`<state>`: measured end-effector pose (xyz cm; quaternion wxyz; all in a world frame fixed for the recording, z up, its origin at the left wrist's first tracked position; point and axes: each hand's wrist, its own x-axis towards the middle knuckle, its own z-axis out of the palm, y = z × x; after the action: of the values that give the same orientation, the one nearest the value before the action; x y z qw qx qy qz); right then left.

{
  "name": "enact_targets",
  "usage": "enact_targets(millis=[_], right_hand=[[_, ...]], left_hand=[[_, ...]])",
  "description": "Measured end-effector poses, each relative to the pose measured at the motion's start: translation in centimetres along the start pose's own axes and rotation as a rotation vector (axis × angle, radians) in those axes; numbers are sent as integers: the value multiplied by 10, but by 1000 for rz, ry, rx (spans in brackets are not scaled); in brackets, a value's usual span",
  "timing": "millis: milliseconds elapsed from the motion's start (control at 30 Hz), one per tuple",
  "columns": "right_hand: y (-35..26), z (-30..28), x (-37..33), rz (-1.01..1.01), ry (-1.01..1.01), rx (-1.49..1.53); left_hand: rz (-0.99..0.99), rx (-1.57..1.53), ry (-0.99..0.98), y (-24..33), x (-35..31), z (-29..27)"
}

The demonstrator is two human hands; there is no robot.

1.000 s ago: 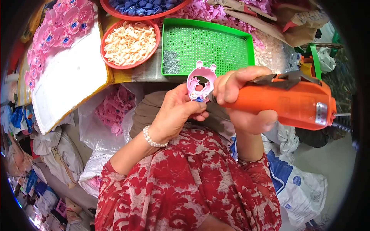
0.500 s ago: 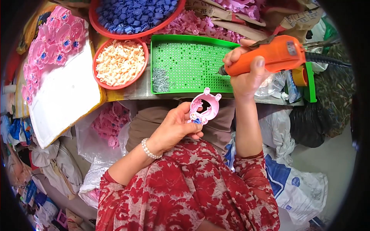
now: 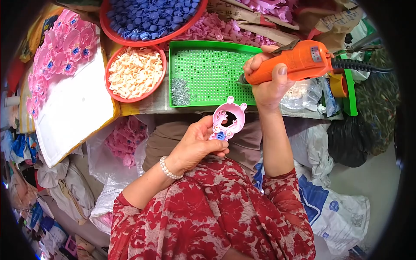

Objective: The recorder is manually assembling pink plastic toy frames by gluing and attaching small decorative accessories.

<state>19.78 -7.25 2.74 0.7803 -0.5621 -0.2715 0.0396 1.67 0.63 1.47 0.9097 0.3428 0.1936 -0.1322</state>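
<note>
My left hand [image 3: 200, 139] holds a pink plastic toy shell [image 3: 222, 111], rounded, with two small ears and a large opening through it. Near my fingertips a blue plastic piece [image 3: 221, 135] sits in the shell's lower end. The fingers of my right hand [image 3: 272, 90] are wrapped around an orange electric screwdriver [image 3: 299, 63], whose dark tip points left above a green perforated tray [image 3: 216, 103]. A heap of small silver screws [image 3: 180, 92] lies in the tray's left part. The screwdriver tip is apart from both the shell and the screws.
Behind the tray are pink parts [image 3: 216, 28]. At the back left stand a red basket [image 3: 130, 42] of blue pieces and a smaller red basket [image 3: 109, 89] of cream pieces. Farther left, pink assemblies [image 3: 65, 47] cover part of a white board [image 3: 71, 117]. A black cable [image 3: 362, 66] trails right.
My right hand has moved slightly left and nearer to me with the screwdriver. The pink shell has turned a little in my left hand, so more of the blue piece shows.
</note>
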Motion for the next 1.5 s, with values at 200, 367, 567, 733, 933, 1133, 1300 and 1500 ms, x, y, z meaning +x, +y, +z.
enact_targets(millis=[200,367,567,733,933,1133,1300,1500], right_hand=[[2,1,-1,13,-4,0],[2,0,-2,9,-8,3],[-3,-3,-2,-8,-26,30],[-36,-1,-8,40,-96,69],[-59,3,-28,-7,-520,459],[-64,10,-53,36,-505,436],[-62,16,-59,121,-441,424],[-59,17,-67,173,-379,423]], left_hand=[[3,-9,-1,0,1,0],[25,-2,6,-2,2,0],[21,28,30,-5,3,-3],[26,70,41,-7,4,-4],[60,52,1,-4,5,-1],[40,45,47,-1,4,4],[112,19,67,-7,6,4],[137,76,62,-8,7,5]])
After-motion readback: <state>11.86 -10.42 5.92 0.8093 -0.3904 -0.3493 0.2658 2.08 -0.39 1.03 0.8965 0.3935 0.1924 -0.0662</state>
